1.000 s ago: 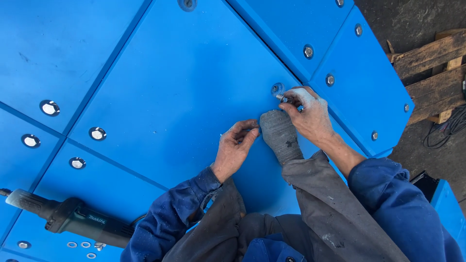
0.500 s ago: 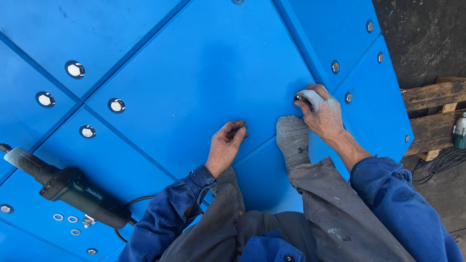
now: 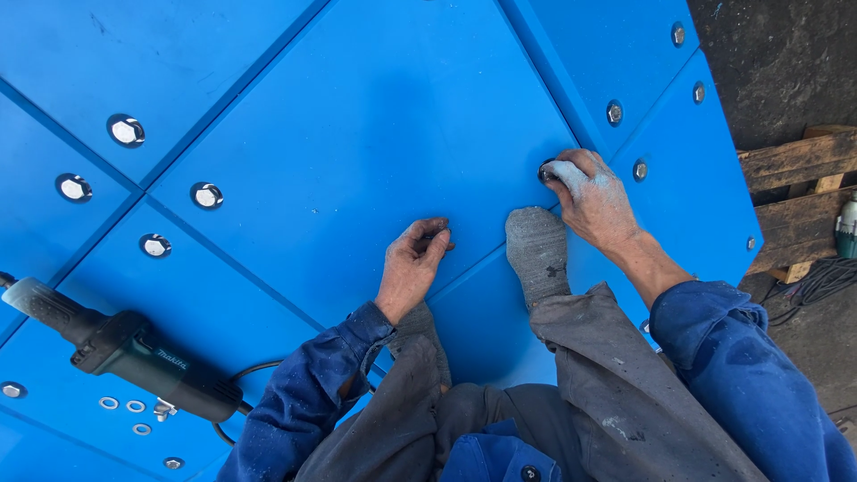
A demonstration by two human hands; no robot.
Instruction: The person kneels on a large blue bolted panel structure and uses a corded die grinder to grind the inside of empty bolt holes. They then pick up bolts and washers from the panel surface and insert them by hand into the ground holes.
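Starting at the left of my view, an angle grinder point(image 3: 125, 361) lies on the blue panel point(image 3: 357, 134), its long body running from the near middle out toward the far left, with a few loose washers point(image 3: 125, 406) just beside it on the near side. Farther up the panels sit several hex bolts point(image 3: 126, 130) in round recesses, well apart from both hands. Moving right, my left hand point(image 3: 412, 268) rests on the panel near the seam, its fingers curled together and pinched narrow; something small may be between the fingertips, but I cannot tell what, or whether anything is really held. Just right of it, a grey-socked foot point(image 3: 538, 254) is planted on the panel, between the two hands. Right again, my right hand point(image 3: 594, 201), dusted white, is closed over a bolt recess point(image 3: 545, 171) at the panel's edge, the thumb and fingers covering most of the fastener, so I see only a dark sliver of it. That recess lies touching the right hand's fingertips on its left side, and far and to the right of the left hand, so the right hand is plainly the nearer. At the far right edge lie a wooden pallet point(image 3: 794, 161) and some cable point(image 3: 817, 281) on the dark ground.
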